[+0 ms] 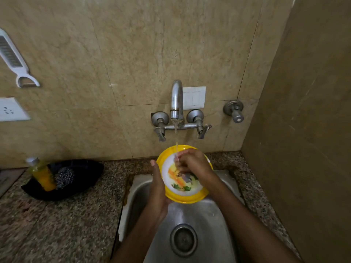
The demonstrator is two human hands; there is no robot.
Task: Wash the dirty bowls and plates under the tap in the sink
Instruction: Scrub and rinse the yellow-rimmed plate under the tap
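Low in the frame's centre lies the steel sink (209, 221). Above it, the left hand (157, 188) grips the left rim of the tilted yellow-rimmed plate (188, 199). The right hand (191, 164) lies on its face, fingers bent; whether they grasp anything cannot be told. Water (176, 130) falls there from the tap (176, 99) behind.

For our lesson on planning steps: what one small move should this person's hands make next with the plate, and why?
Probably draw the right hand down across the plate toward its lower rim. The left hand holds the plate tilted over the sink; water from the tap lands near the top, where the right hand rubs, so the lower part lies below both.
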